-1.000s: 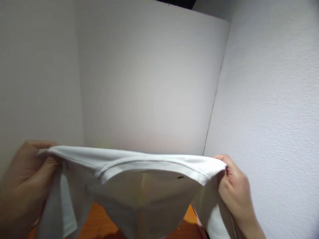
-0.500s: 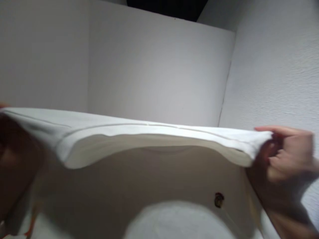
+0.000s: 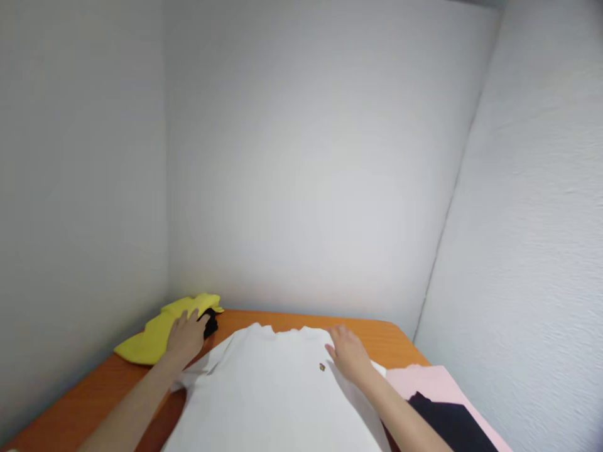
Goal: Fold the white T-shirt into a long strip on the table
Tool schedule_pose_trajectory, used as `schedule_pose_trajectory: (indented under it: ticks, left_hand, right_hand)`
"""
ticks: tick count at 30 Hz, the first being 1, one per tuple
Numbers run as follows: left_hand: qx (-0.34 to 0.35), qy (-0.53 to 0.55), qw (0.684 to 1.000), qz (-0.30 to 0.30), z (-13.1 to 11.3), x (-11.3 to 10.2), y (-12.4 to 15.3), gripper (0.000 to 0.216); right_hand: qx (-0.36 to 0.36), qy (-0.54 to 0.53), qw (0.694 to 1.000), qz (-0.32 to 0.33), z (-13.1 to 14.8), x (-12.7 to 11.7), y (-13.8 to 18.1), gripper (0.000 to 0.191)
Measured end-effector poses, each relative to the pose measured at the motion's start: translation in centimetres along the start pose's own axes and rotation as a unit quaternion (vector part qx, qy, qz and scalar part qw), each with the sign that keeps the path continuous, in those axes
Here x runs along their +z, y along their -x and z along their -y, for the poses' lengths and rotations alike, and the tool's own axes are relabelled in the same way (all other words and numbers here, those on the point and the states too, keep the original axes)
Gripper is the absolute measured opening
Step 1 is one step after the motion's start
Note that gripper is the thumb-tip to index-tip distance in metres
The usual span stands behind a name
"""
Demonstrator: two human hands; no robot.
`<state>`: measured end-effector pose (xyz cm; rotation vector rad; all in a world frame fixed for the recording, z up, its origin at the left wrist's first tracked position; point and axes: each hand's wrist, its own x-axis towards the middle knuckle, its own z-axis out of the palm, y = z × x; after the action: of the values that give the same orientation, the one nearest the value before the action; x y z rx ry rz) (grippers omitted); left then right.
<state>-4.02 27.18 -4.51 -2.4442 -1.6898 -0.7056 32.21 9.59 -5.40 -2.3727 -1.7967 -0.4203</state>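
A white T-shirt (image 3: 277, 395) lies spread flat on the orange table (image 3: 94, 395), collar end away from me, with a small dark emblem on its chest. My left hand (image 3: 187, 334) rests at the shirt's far left corner, fingers spread, touching the yellow garment (image 3: 155, 326) beside it. My right hand (image 3: 347, 355) lies flat on the shirt's upper right part, just beyond the emblem. Neither hand grips anything.
A small black item (image 3: 210, 323) sits at the yellow garment's right edge. A pink garment (image 3: 424, 380) with a black piece (image 3: 447, 420) on it lies at the right. White walls enclose the table on three sides.
The white shirt, held up by both hands before, now lies flat on the table. Both hands have let go and rest on its far end. My view has tilted down.
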Motion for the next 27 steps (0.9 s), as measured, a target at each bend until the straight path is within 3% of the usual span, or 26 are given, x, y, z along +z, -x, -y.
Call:
schedule_pose_trajectory:
  ticks: [3, 6, 10, 14, 18, 21, 23, 25, 27]
  left_hand:
    - [-0.032, -0.038, 0.998, 0.043, 3.8, 4.0, 0.1, 0.042]
    - [-0.051, -0.077, 0.992, 0.086, 7.2, 7.8, -1.0, 0.046]
    - [-0.045, -0.119, 0.988, 0.087, 9.8, 11.4, -2.4, 0.047]
    - [-0.044, -0.133, 0.988, 0.07, 10.7, 12.0, -3.3, 0.047]
    - [-0.041, -0.141, 0.988, 0.046, 8.0, 11.0, -3.7, 0.046]
    - [0.113, -0.082, 0.989, 0.051, 2.9, 11.1, -2.4, 0.05]
    - [0.204, 0.0, 0.969, 0.141, -0.5, 11.8, -0.9, 0.052]
    - [0.208, 0.034, 0.958, 0.196, -2.6, 12.6, 0.5, 0.056]
    - [0.157, 0.014, 0.966, 0.203, -2.7, 13.4, 1.2, 0.06]
  right_hand:
    - [0.011, -0.023, 0.997, 0.074, 0.8, 5.7, 2.2, 0.051]
    - [0.04, -0.053, 0.991, 0.113, 0.4, 9.4, 2.7, 0.062]
    - [0.054, -0.064, 0.99, 0.111, -0.1, 10.8, 1.7, 0.067]
    - [0.049, -0.073, 0.99, 0.112, 0.1, 10.4, 0.7, 0.068]
    - [0.051, -0.078, 0.989, 0.112, 0.2, 10.2, 0.5, 0.067]
    - [0.052, -0.078, 0.989, 0.112, 0.2, 10.3, 0.5, 0.067]
    - [0.052, -0.078, 0.989, 0.111, 0.2, 10.2, 0.5, 0.067]
    - [0.054, -0.077, 0.989, 0.111, 0.2, 10.1, 0.6, 0.066]
    - [0.055, -0.077, 0.989, 0.111, 0.3, 10.0, 0.6, 0.066]
